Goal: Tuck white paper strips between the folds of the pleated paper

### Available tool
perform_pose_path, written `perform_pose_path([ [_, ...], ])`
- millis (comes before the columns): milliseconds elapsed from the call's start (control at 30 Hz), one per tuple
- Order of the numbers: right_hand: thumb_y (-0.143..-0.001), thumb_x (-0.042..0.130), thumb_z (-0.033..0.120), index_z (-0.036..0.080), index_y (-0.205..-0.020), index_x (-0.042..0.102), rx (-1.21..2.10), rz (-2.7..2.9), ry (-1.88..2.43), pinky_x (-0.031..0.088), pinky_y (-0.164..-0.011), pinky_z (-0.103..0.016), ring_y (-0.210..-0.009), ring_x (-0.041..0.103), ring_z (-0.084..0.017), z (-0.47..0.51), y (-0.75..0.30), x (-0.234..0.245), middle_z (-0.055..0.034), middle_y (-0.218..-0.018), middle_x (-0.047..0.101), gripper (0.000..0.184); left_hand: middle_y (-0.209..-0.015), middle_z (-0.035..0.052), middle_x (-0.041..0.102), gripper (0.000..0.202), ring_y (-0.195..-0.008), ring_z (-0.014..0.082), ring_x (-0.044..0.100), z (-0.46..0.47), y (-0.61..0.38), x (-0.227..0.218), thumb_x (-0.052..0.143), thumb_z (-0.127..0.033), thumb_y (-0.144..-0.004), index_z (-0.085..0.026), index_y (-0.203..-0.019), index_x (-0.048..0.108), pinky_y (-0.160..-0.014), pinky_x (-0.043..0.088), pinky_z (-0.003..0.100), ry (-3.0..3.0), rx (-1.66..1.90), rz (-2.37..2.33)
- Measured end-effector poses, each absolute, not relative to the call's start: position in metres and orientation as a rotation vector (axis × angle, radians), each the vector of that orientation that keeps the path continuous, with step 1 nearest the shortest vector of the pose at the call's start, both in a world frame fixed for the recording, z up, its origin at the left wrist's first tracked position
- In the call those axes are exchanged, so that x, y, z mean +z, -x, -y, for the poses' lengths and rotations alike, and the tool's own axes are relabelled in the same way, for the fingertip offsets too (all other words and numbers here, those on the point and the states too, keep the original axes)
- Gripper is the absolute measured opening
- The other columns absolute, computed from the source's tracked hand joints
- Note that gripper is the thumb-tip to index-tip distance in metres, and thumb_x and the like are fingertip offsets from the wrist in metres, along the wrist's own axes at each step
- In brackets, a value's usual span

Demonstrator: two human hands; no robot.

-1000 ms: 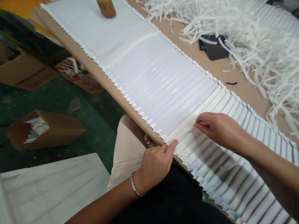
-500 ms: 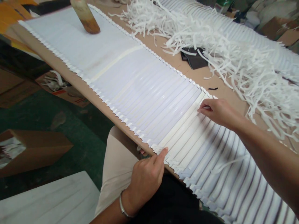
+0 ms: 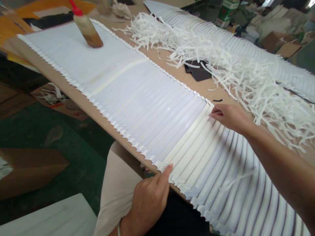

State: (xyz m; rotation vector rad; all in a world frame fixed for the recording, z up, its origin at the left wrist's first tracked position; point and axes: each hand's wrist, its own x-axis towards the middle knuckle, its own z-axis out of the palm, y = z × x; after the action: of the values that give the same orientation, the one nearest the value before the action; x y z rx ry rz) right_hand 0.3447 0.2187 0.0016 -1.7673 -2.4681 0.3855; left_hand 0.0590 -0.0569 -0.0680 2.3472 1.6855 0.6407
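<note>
1. Plainly, our left hand [image 3: 147, 200] is nearest. Its forefinger is stretched onto the near end of the cream strip [image 3: 187, 141] at the near edge of the table [image 3: 216, 91]. The other fingers are curled and the thumb is hidden, so we cannot tell whether it grips.
2. Our right hand [image 3: 227, 116] pinches the strip's far end between thumb and fingertips.
3. Between both hands the strip lies flat on the overlapped white sheets [image 3: 147, 98].
4. Beyond the pinch we note a black scrap [image 3: 197, 70] and heaped white shreds [image 3: 246, 75].
5. Far left of the pinch, a glue bottle [image 3: 87, 29] stands on the sheets.
</note>
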Motion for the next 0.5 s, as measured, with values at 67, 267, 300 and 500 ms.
perform_pose_path([
  [67, -0.089, 0.065, 0.03, 0.021, -0.086, 0.07, 0.345, 2.403, 1.792, 0.044, -0.069, -0.029, -0.076, 0.068, -0.02, -0.232, -0.356, 0.003, -0.0055, -0.083, 0.075, 0.012, -0.088, 0.0065, 0.079, 0.042, -0.063, 0.019, 0.072, 0.056, -0.059, -0.068, 0.04, -0.01, -0.104, -0.012, -0.142, 0.058, -0.06, 0.06, 0.029, -2.354, 0.66, -1.677],
  [267, -0.09, 0.064, 0.037, 0.02, -0.087, 0.071, 0.323, 2.334, 1.835, 0.042, -0.068, -0.03, -0.074, 0.064, -0.02, -0.256, -0.371, -0.012, -0.0071, -0.084, 0.075, 0.019, -0.088, 0.0059, 0.079, 0.043, -0.06, 0.0181, 0.071, 0.055, -0.058, -0.07, 0.04, -0.008, -0.103, -0.012, -0.141, 0.058, -0.061, 0.06, 0.028, -2.365, 0.679, -1.693],
  [300, -0.091, 0.062, 0.036, 0.019, -0.089, 0.072, 0.329, 2.332, 1.837, 0.042, -0.069, -0.03, -0.075, 0.065, -0.02, -0.257, -0.371, -0.015, -0.0077, -0.086, 0.075, 0.02, -0.087, 0.0056, 0.079, 0.043, -0.059, 0.018, 0.071, 0.056, -0.058, -0.07, 0.04, -0.008, -0.103, -0.013, -0.141, 0.058, -0.059, 0.059, 0.028, -2.366, 0.674, -1.695],
  [500, -0.092, 0.058, 0.031, 0.019, -0.089, 0.072, 0.259, 2.382, 1.774, 0.042, -0.071, -0.03, -0.078, 0.066, -0.021, -0.26, -0.368, -0.027, -0.0091, -0.088, 0.077, 0.019, -0.089, 0.0055, 0.079, 0.042, -0.06, 0.0169, 0.071, 0.056, -0.057, -0.07, 0.04, -0.008, -0.104, -0.012, -0.143, 0.056, -0.056, 0.056, 0.028, -2.366, 0.687, -1.67],
])
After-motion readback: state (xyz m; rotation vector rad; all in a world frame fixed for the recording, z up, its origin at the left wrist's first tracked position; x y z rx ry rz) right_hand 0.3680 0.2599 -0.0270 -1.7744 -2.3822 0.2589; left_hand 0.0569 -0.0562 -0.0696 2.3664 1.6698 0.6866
